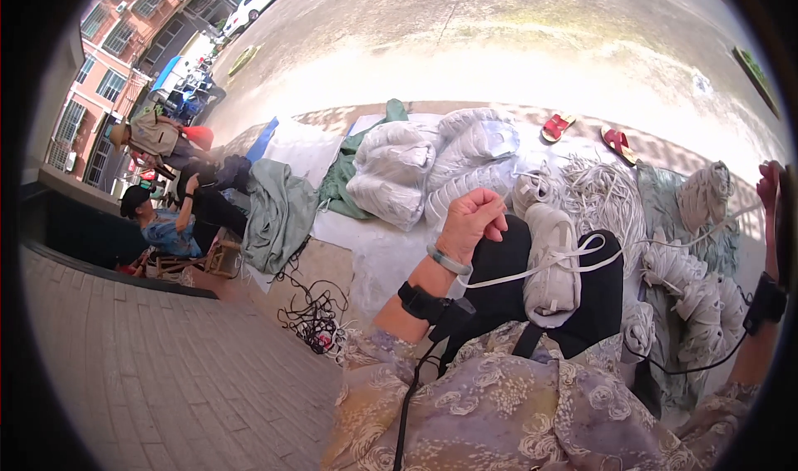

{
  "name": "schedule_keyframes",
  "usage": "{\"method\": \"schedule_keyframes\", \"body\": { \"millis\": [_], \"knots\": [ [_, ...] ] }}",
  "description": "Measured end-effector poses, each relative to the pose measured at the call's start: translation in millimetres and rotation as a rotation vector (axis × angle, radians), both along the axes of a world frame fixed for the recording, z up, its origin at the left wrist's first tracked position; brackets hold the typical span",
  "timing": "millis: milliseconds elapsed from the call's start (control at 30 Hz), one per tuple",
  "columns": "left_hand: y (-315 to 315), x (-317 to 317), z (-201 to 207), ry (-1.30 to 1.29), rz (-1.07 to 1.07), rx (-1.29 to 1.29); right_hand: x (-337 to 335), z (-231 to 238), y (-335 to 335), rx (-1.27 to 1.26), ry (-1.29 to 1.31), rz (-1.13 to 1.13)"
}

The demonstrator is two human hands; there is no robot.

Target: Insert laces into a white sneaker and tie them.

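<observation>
A white lace-up shoe (pixel 552 263) lies across my lap, its toe toward me. Its white shoelace (pixel 573 259) is crossed in loose loops over the upper, with the two ends drawn out sideways. My left hand (pixel 472 224) is closed to the left of the shoe. One lace end runs to that wrist and passes out of sight behind it, apparently held in the fingers. Far out at the right rim, my right hand (pixel 773 187) is closed on the other end, which stretches taut; its fingers are partly cut off by the dark border.
Bagged white shoes (pixel 399 167) lie ahead on a white sheet. Loose white laces (pixel 600 192) are heaped to their right. More white shoes (pixel 694 284) sit at right. Red sandals (pixel 617 143) lie beyond. Black cords (pixel 314 313) tangle at left, near two seated people (pixel 170 221).
</observation>
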State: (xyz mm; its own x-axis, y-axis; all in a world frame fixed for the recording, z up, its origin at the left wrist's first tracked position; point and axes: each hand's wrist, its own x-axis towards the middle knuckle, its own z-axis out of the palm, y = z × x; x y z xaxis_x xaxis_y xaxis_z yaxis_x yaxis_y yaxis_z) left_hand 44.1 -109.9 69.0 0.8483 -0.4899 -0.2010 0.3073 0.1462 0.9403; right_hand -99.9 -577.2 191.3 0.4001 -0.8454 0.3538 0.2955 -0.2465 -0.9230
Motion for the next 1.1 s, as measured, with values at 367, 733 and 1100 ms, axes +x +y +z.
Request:
{"method": "schedule_keyframes", "body": {
  "millis": [367, 733, 1100],
  "knots": [
    [-89, -31, 1, 0.091, -0.279, -0.073, 42, -128, 217, 0.004, 0.241, 0.928],
    [-91, -36, -12, 0.246, -0.337, -0.076, 35, -135, 223, 0.325, 0.313, 0.942],
    [-89, -40, -7, 0.152, -0.306, 0.058, 29, -136, 228, 0.337, 0.335, 0.934]
  ]
}}
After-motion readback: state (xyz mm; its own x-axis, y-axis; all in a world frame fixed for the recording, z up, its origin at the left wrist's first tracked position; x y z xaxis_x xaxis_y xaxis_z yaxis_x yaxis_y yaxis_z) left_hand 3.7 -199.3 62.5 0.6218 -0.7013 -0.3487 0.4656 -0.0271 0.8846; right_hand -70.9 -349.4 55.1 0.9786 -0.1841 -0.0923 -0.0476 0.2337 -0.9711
